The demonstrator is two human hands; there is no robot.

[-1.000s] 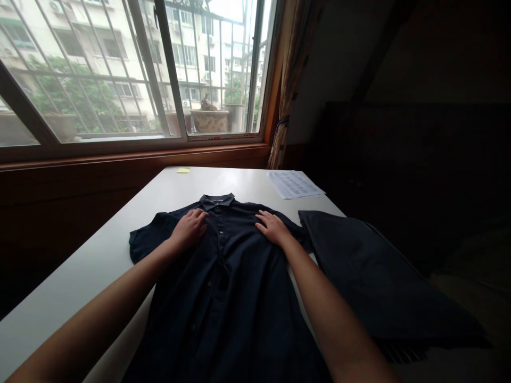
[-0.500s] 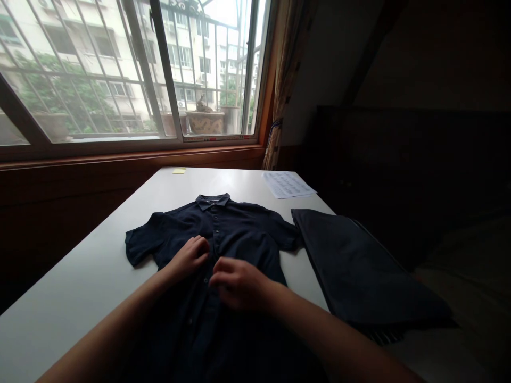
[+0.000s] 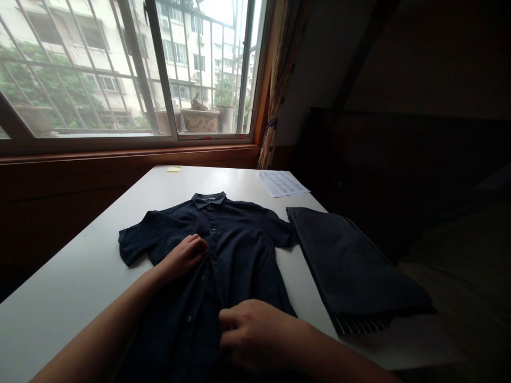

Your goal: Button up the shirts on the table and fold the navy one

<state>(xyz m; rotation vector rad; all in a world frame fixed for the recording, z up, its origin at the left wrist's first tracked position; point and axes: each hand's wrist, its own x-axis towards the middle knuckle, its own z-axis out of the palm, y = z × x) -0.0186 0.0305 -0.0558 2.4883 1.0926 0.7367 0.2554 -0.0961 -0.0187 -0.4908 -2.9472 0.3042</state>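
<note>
Navy shirt (image 3: 235, 250) lies flat, face up, on the bench (image 3: 80, 282); I'm smoothing it. My left hand (image 3: 183, 255) presses open beside its placket, my right hand (image 3: 251, 332) curls loosely lower on the front, gripping nothing I can see. Next calls for flat, even strokes toward the hem.

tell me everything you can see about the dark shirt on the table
The dark shirt is navy, short-sleeved, of soft woven-looking fabric, with a collar and a buttoned placket down the front. It lies flat, face up on the white table, collar toward the window, sleeves spread out. The left hand rests on its chest beside the placket; the right hand, fingers curled, sits on the lower front. Its right sleeve reaches a folded dark garment.
</note>
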